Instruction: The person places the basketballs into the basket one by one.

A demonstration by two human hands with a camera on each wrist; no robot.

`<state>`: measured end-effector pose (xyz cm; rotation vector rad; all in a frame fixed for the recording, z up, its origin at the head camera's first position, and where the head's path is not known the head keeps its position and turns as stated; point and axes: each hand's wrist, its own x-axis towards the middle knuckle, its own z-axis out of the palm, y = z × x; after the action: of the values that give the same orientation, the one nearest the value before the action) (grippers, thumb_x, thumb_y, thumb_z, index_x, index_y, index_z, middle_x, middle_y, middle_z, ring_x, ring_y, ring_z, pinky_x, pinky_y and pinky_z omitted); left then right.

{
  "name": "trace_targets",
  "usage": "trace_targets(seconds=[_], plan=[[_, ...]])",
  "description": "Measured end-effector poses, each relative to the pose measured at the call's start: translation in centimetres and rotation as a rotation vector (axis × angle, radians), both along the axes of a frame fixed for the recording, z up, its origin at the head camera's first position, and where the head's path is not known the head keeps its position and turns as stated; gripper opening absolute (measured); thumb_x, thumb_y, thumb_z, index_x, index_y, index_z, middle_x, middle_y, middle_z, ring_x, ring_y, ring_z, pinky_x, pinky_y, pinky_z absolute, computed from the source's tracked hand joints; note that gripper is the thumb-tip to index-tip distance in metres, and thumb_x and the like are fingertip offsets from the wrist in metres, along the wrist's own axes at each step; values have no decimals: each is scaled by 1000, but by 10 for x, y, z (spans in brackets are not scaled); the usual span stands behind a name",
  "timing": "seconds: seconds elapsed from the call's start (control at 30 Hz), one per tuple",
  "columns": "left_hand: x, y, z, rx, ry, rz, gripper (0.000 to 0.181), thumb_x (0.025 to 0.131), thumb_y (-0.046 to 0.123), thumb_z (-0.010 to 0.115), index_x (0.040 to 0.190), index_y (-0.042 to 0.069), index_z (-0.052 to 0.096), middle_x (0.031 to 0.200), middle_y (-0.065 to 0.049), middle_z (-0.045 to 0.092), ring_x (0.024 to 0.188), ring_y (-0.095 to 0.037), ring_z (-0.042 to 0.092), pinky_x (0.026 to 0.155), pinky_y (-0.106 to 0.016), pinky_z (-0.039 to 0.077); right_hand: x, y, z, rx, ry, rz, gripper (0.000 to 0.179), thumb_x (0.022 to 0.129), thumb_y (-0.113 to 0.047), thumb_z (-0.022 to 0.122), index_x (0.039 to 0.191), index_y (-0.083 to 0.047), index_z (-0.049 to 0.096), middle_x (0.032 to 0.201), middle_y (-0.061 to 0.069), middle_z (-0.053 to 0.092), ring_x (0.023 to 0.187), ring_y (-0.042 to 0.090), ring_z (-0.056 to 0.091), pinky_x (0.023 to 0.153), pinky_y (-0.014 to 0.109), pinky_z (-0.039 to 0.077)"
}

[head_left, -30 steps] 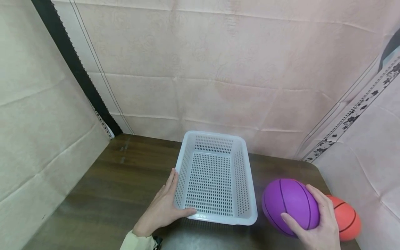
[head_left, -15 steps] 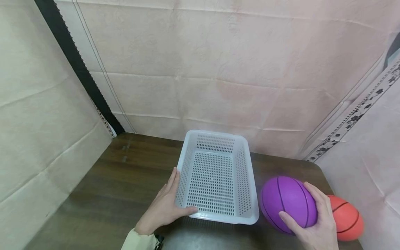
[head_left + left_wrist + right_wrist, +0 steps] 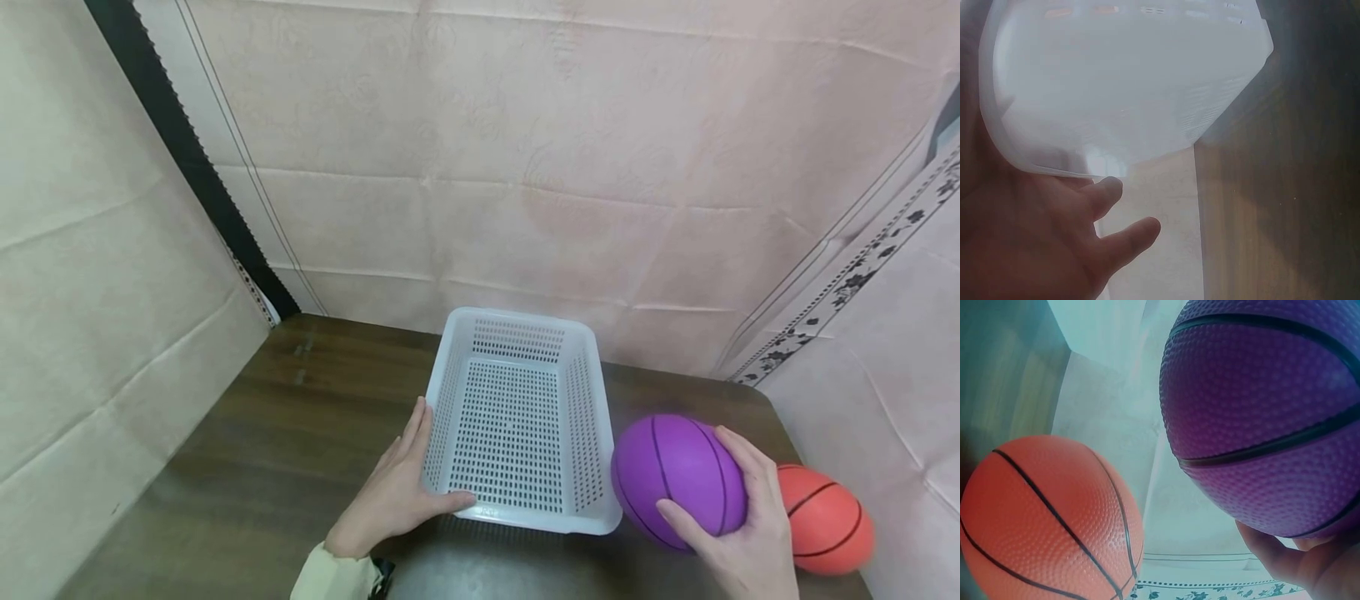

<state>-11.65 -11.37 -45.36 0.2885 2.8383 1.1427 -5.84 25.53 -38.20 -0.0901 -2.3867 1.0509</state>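
Note:
My left hand [image 3: 393, 492] holds the near left corner of a white perforated plastic basket [image 3: 442, 358], thumb over the near rim and fingers along the left side. In the left wrist view, two fingertips [image 3: 1141, 236] show beside its smooth outer wall. My right hand [image 3: 750, 529] grips a purple toy basketball [image 3: 678, 483] from its right, thumb in front and fingers over the far side. The ball's left side is right at the basket's near right corner in the head view. The right wrist view shows that purple ball apart from an orange-red basketball [image 3: 1054, 519].
The orange-red basketball [image 3: 828, 521] lies at the right of the dark wooden table [image 3: 247, 467], just beyond my right hand. Pale cloth curtains [image 3: 525, 167] enclose the table at the back and both sides. The basket's far end is near the back edge.
My right hand has carried the purple basketball left and slightly away, up to the basket's right rim. More of the orange-red ball shows. The left hand and basket have stayed put.

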Motion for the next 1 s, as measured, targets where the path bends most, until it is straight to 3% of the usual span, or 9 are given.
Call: trace_targets(seconds=[0.37, 0.73, 1.0], plan=[[0, 0, 0, 10, -4, 8, 132, 64, 68, 78, 157, 19, -1, 159, 15, -15, 145, -34, 15, 109, -65, 19, -4, -6, 0, -16, 30, 71, 107, 50, -4, 95, 144, -23, 48, 143, -8, 44, 116, 4, 45, 85, 8, 37], [0, 0, 1, 9, -6, 9, 132, 63, 71, 76, 157, 19, -1, 159, 14, -15, 145, -34, 15, 108, -66, 18, -10, -9, -3, 6, 46, 112, 108, 49, -5, 96, 144, -22, 48, 144, -7, 44, 122, 5, 42, 86, 10, 36], [0, 1, -1, -5, 8, 9, 133, 62, 73, 75, 157, 16, 0, 161, 9, -13, 144, -36, 18, 107, -67, 21, -10, -13, -3, 18, -16, 88, 105, 54, -12, 96, 145, -28, 46, 144, -11, 42, 119, 5, 42, 85, 12, 38]])
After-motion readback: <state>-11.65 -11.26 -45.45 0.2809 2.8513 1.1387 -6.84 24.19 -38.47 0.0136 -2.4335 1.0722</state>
